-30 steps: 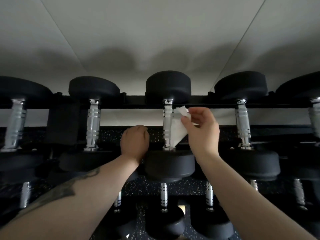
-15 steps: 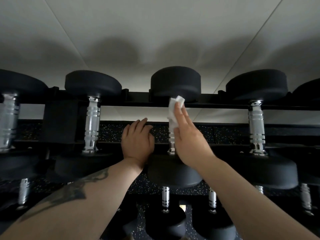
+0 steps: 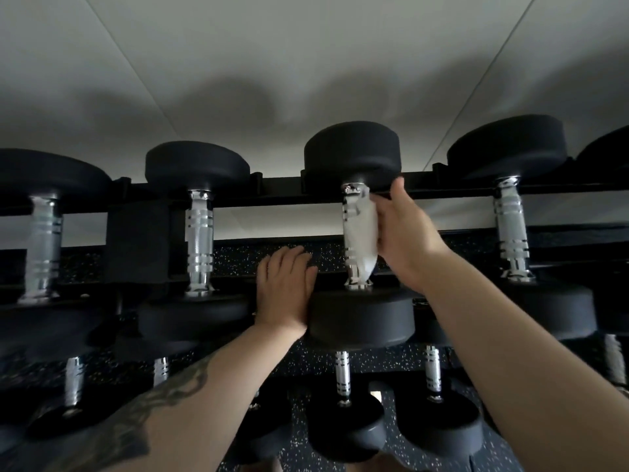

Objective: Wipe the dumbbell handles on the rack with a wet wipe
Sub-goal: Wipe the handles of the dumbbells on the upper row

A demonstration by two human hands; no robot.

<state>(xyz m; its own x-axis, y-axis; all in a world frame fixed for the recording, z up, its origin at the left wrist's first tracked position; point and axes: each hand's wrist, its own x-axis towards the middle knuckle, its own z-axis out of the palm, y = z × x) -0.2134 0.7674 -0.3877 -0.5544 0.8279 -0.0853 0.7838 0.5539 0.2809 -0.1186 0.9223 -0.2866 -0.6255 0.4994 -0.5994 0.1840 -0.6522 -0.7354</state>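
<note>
Moved: the right hand has climbed the chrome handle of the centre dumbbell since a second ago, when it merely pinched the wet wipe beside the bar; its fingertips now reach the underside of the far weight head.
Right grip: the hand presses the wipe against the handle's right side, though whether the fingers curl round the bar cannot be told (they are hidden behind it).
Left hand: the left hand has opened from a fist to flat, straight fingers, resting against the near head and the rack rail, apparently bracing.
Wipe: draped along most of the handle, top to near the bottom collar.
Meaning: this handle looks to be mid-wipe; the neighbouring chrome handles on the top row show no wipe and likely await their turn.
</note>
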